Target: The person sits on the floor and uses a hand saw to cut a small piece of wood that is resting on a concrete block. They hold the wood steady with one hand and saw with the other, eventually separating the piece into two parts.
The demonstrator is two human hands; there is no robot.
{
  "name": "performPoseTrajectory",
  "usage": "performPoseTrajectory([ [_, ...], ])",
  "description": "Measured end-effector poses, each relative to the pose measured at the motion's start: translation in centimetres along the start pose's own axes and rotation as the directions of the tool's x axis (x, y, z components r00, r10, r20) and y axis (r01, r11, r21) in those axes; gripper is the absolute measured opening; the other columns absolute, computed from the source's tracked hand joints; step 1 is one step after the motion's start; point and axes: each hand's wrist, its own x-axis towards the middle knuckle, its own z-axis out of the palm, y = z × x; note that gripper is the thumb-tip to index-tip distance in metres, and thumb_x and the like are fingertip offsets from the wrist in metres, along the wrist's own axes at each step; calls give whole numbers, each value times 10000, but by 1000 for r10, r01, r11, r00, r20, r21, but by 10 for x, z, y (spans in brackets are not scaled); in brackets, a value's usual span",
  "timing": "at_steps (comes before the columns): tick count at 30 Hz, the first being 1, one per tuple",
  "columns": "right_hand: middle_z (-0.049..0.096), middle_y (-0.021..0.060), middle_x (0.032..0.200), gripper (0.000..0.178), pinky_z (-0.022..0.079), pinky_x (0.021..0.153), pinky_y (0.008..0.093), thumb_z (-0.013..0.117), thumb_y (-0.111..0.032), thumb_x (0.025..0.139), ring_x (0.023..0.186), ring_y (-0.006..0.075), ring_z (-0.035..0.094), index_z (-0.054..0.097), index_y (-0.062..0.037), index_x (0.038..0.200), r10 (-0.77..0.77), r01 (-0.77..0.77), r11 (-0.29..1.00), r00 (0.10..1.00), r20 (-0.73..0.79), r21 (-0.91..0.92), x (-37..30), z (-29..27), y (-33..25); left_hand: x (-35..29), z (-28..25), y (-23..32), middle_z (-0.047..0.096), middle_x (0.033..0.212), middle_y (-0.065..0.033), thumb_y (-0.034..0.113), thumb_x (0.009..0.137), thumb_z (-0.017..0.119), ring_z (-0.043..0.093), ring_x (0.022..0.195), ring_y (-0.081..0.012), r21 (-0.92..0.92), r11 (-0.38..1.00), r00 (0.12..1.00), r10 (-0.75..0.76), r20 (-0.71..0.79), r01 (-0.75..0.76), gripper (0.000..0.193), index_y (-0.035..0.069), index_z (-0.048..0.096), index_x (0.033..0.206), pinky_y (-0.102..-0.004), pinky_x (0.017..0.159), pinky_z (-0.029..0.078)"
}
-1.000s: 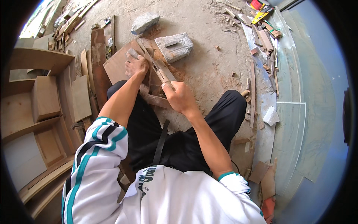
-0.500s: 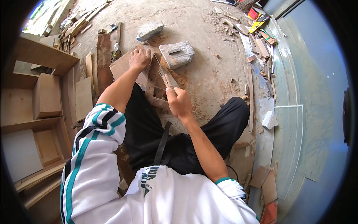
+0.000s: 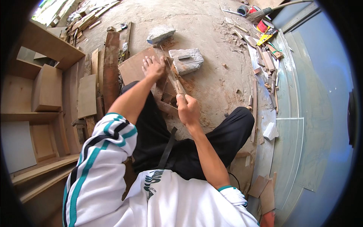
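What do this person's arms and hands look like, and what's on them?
The left sleeve is white, striped teal and black; the right sleeve is white with a teal cuff. The left hand and right hand are bare.

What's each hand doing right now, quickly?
Left hand: open, fingers spread over the brown board.
Right hand: closed, holding the thin-bladed saw by its wooden handle.
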Motion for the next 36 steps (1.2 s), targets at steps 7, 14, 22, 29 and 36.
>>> performPoseTrajectory([
  [7,504,28,564,403,372,510,327,532,-305,964,532,121,475,552,-19,681,-14,9,999,993,116,49,11,-15,-2,-16,30,10,141,1666,-161,545,941,417,115,1540,-337,-206,955,899,-273,-341,212,823,58,231,1577,-495,1232,103],
  [14,490,24,575,398,370,523,319,526,-302,975,551,114,461,537,-25,691,64,-61,998,969,239,-23,25,-34,-27,-4,43,11,181,1646,-199,482,893,480,234,1494,-380,-218,942,846,-326,-422,254,807,39,315,1547,-457,1220,197],
  [22,488,60,575,404,382,536,329,515,-296,988,554,136,472,539,-3,710,125,-110,991,966,226,-78,-6,-68,-74,-6,45,6,192,1622,-255,381,926,442,269,1458,-432,-162,959,862,-279,-424,231,710,31,335,1535,-468,1213,219],
  [29,492,61,561,417,371,522,339,513,-294,999,531,149,458,540,-11,693,-11,21,999,978,210,-43,69,-6,-14,-12,34,17,157,1622,-267,287,966,449,287,1434,-447,-174,959,905,-269,-328,222,618,91,323,1538,-516,1178,265],
  [36,472,27,565,428,349,516,301,516,-295,1010,538,109,444,510,-14,687,51,-47,999,972,229,-25,2,-50,-43,-13,29,10,202,1614,-243,262,958,479,305,1431,-420,-265,946,878,-282,-387,187,567,110,388,1496,-509,1171,276],
])
